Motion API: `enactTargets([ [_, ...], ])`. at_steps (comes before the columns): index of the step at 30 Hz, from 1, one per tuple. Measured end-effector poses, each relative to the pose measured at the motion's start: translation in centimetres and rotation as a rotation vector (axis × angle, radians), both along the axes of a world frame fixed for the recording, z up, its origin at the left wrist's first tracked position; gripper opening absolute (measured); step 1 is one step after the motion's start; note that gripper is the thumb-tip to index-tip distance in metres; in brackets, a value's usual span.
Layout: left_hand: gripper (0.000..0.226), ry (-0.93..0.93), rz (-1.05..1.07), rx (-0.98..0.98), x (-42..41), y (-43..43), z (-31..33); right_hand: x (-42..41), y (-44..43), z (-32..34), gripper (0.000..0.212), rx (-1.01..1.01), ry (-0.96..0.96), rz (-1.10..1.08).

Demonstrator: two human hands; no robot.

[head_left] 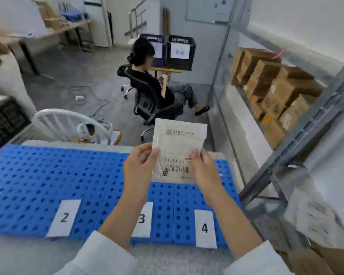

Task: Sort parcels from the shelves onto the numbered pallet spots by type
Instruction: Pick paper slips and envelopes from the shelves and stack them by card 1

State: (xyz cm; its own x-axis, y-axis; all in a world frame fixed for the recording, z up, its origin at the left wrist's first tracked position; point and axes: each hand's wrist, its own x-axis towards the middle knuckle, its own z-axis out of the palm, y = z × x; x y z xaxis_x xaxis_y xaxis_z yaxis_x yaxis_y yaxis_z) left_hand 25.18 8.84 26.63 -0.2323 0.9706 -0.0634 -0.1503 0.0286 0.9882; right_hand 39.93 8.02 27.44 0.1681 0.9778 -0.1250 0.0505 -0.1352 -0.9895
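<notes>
A flat white mailer parcel (178,147) with a barcode label is held upright above the blue perforated pallet (38,175). My left hand (140,165) pinches its left edge and my right hand (204,169) pinches its lower right edge. White number cards lie along the pallet's near edge: card 2 (64,217), card 3 (143,220) partly hidden by my left forearm, and card 4 (205,228). The parcel hangs over the pallet's far side between cards 3 and 4.
A metal shelf rack (298,124) on the right holds several brown cardboard boxes (266,84). A person sits in a black office chair (151,102) beyond the pallet. A white chair (68,124) stands behind the pallet; a black crate (4,120) is at left.
</notes>
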Motion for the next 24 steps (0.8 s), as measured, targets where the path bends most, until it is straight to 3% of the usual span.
enactTargets([
  [15,0.012,0.083,0.154,-0.028,-22.0,-8.7,-1.6,-20.7,-5.2,-1.8,0.015,-0.071,0.037,0.201],
  [24,0.015,0.052,0.296,-0.026,-36.3,-14.3,-2.4,-35.6,-8.1,-2.1,0.017,-0.051,-0.080,0.378],
])
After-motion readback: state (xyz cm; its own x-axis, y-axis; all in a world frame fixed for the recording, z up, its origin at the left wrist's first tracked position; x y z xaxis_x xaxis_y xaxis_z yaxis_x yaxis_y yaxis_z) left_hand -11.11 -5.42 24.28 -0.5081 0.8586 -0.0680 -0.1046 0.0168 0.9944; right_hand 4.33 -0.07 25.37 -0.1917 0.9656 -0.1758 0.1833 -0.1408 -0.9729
